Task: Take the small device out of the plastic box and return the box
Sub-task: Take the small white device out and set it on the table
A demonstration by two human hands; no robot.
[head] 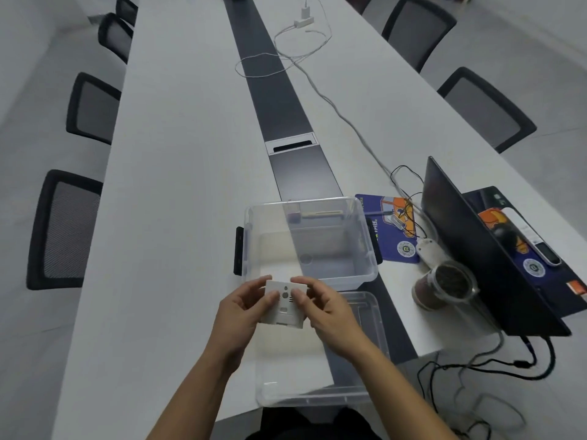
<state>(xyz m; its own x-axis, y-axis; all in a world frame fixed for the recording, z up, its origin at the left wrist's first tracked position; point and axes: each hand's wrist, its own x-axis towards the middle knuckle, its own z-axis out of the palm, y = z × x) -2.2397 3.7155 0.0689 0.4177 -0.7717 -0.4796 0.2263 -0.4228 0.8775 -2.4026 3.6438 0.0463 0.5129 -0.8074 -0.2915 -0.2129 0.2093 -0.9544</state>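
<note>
A small white square device (283,308) with round holes and slots on its face is held above the table between both hands. My left hand (241,312) grips its left side and my right hand (324,309) grips its right side, thumbs on the face. Just beyond the hands stands the clear plastic box (365,242), open, with black side latches, nothing visible inside. Its clear lid (365,360) lies flat on the table under my forearms, at the near edge.
An open dark laptop (470,249) stands to the right, with a cup of dark contents (444,285) and a blue sticker sheet (390,230) beside it. Cables (333,106) run along the long white table (174,185). Black mesh chairs (63,230) line both sides.
</note>
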